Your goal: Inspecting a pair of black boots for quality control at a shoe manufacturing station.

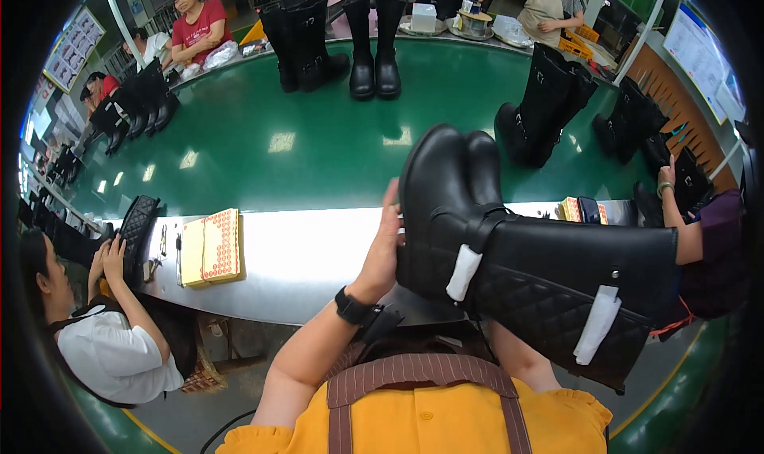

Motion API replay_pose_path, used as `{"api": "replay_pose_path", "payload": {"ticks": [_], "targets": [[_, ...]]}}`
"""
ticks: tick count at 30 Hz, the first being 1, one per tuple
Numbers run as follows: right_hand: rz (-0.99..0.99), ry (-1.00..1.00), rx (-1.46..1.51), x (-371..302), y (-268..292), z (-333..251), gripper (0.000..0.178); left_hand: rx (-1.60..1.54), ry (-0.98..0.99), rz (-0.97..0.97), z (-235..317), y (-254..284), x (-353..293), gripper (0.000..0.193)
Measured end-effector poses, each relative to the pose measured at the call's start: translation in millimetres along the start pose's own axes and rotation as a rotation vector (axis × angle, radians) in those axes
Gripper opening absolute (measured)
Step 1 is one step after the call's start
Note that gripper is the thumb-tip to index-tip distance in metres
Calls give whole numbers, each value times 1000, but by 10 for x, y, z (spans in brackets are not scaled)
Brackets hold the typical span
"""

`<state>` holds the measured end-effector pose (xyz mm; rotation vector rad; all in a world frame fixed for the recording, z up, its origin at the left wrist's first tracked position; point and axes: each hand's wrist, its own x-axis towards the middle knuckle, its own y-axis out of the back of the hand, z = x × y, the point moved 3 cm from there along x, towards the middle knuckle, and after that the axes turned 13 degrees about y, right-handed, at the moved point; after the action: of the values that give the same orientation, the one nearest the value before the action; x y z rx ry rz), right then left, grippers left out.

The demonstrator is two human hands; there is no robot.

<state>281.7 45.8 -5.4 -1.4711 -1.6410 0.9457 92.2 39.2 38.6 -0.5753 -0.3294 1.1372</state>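
A pair of black leather boots [549,255] lies sideways in front of me, above the near metal edge, toes up at the left and shafts toward the right. The nearer boot has a quilted panel, an ankle strap and two white wrappings [464,272] over its fittings. My left hand [383,247] rests against the soles near the heels, its fingers stretched out flat. Behind the shafts my right forearm [521,354] goes out of sight; the boots hide that hand and its fingers.
Across the green table [239,167] stand several black boots [374,52], with more at the right [545,104]. A bundle of yellow cards [211,247] lies on the metal strip [310,255]. Co-workers sit close at left [119,350] and right [708,247]; others work at the far side.
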Motion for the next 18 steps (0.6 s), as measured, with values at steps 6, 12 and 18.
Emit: {"api": "replay_pose_path", "payload": {"ticks": [6,12,18], "targets": [[-14,21,108,-191,116,-18,63,-141,252,26,-244,122,-35,63],[-83,-12,232,-212,3,69,61,-377,267,-7,-82,248,16,60],[-43,-41,122,-281,-174,37,58,-662,164,-131,37,369,-92,59]]}}
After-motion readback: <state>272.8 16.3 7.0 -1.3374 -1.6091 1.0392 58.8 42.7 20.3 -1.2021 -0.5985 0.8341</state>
